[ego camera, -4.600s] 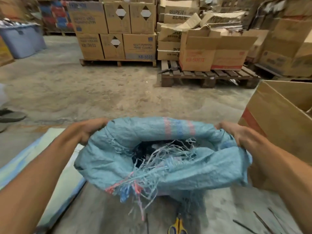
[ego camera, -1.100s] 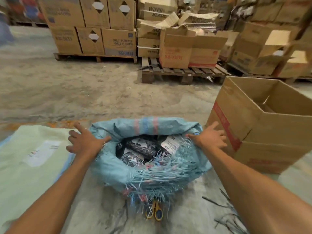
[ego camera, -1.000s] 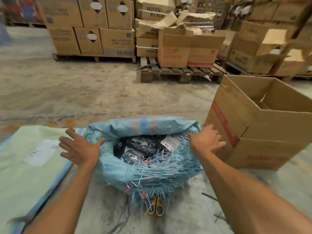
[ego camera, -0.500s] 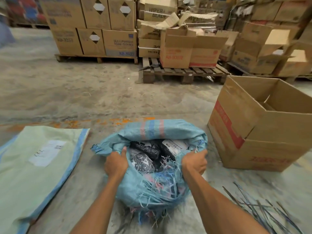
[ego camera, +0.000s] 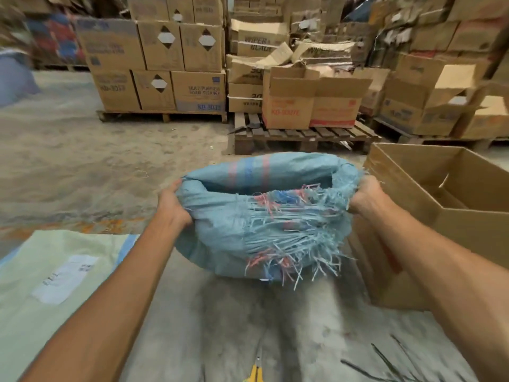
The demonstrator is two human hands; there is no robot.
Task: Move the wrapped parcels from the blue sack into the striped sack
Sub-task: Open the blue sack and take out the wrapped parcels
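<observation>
Left grip [ego camera: 172,202] and right grip [ego camera: 365,195] clutch the rim of the blue sack [ego camera: 220,230], arms outstretched.

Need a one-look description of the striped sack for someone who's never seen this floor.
Find the frayed blue sack held at centre frame. On the concrete floor to its left lies the striped sack, flat. It is pale green with a blue stripe down its edge and a white label, unlike the brown cartons around.
</observation>
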